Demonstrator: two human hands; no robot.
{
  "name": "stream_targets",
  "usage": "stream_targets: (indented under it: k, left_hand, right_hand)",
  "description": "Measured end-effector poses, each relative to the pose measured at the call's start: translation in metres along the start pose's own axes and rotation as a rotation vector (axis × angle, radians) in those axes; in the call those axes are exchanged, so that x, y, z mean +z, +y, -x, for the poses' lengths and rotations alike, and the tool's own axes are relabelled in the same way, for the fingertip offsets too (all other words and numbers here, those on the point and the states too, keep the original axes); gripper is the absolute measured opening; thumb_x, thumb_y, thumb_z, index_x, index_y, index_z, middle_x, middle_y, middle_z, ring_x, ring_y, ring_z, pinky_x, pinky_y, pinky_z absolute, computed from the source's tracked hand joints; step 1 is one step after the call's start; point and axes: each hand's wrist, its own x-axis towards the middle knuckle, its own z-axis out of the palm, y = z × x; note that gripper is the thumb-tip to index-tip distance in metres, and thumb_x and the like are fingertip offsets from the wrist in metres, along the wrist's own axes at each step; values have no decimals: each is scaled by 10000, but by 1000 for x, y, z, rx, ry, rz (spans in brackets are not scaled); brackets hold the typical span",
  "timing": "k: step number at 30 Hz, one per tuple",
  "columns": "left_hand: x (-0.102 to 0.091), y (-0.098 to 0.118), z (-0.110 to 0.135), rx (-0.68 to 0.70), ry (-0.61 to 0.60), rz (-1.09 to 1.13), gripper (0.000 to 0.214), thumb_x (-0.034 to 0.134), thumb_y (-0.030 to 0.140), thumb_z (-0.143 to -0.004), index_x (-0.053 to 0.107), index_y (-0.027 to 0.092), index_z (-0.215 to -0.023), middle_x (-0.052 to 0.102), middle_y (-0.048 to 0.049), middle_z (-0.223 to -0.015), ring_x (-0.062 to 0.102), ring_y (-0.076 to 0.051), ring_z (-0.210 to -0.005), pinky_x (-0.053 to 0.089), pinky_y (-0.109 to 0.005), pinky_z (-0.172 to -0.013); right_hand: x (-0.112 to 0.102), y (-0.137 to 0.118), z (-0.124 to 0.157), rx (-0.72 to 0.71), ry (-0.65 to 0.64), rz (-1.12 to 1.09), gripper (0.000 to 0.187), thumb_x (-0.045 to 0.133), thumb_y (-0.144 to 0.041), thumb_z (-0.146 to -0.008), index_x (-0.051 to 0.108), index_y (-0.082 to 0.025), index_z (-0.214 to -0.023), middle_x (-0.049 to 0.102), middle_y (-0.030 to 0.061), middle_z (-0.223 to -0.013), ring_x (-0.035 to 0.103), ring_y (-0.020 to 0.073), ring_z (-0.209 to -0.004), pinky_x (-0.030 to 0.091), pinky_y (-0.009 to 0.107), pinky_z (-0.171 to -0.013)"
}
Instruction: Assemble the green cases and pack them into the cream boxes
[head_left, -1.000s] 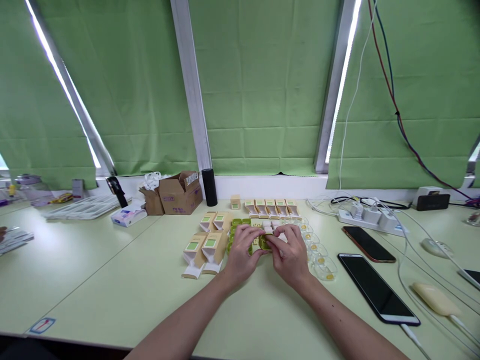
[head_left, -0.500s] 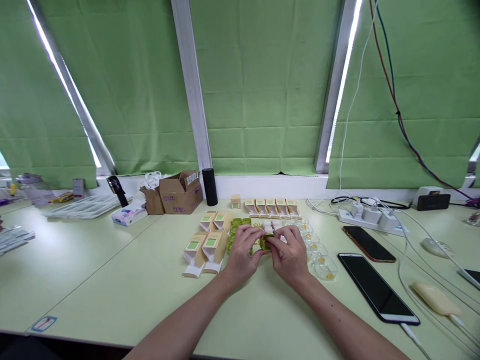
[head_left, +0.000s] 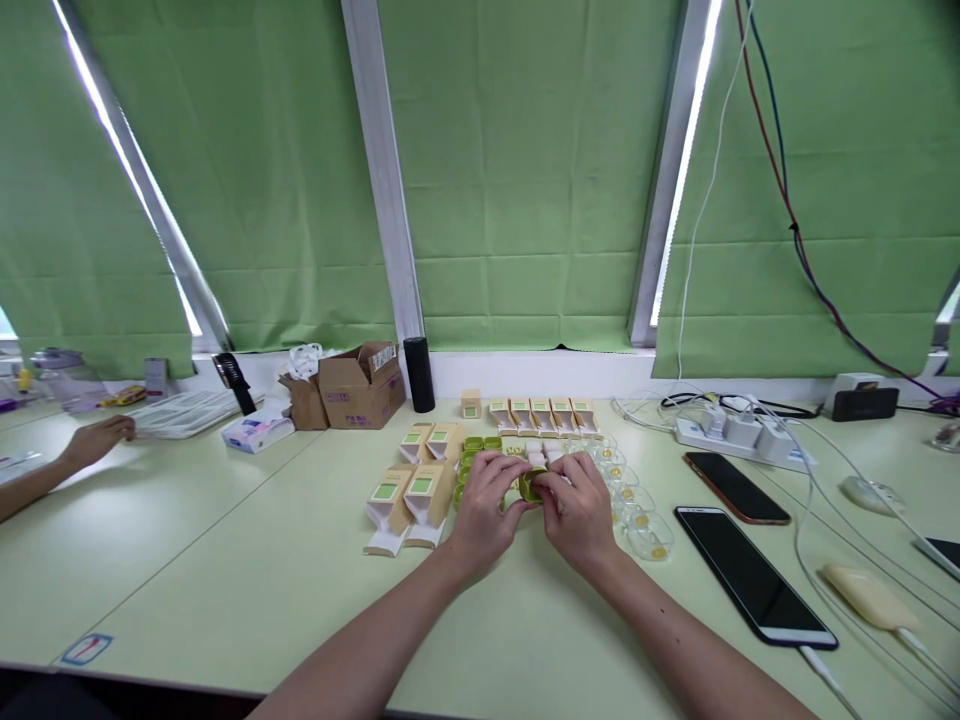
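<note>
Between both hands, just above the table, is a small olive-green square cup (head_left: 529, 487). My left hand (head_left: 484, 505) pinches its left side, and my right hand (head_left: 579, 507) grips its right side, fingertips partly inside it. Behind my left hand stand several more green cups (head_left: 473, 443), partly hidden by it. Small pale pink-white pieces (head_left: 535, 449) show beyond the held cup. To the right of my right hand, clear plastic covers (head_left: 649, 537) with yellow round marks lie in a column. Left of my left hand are open cream cardboard boxes (head_left: 426, 492) with green-edged labels.
More open small boxes (head_left: 541, 416) line the back. Farther left stand a brown carton (head_left: 362, 385), a black cylinder (head_left: 419, 374) and a tissue pack (head_left: 259, 429). A power strip (head_left: 742, 436), cables and phones (head_left: 754, 570) lie right. A co-worker's hand (head_left: 97, 443) touches a white tray (head_left: 176, 414).
A co-worker's hand and forearm have come in from the left edge, reaching to the white tray. My hands and the green cup have barely moved.
</note>
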Motion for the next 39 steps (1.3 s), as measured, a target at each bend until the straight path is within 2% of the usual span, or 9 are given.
stream_targets:
  k: [14,22,39]
  left_hand:
    - [1,1,0,4,26,-54,444,767,165,-875,673,239,-1303,724,-103,-1180,569,-308,-1163,554,-529,-987]
    - [0,3,-1,-31,8,-70,424,753,180,-892,673,249,-1302,722,-109,-1186,579,-325,-1158,549,-572,-986]
    - [-1,3,-1,-34,22,-104,454,733,89,-873,658,229,-1298,721,-102,-1184,546,-313,-1164,549,-548,-979]
  right_hand:
    - [-1,-1,-2,9,-30,15,215,581,-60,-951,687,-202,-829,583,50,-773,480,218,-819,384,347,-680]
    - [-1,-3,-3,5,-43,28,223,577,-69,-960,686,-208,-825,581,50,-776,476,215,-812,378,348,-681]
    - [-1,-2,-2,-8,-55,25,208,567,-55,-956,674,-201,-852,583,52,-795,478,218,-828,385,355,-689]
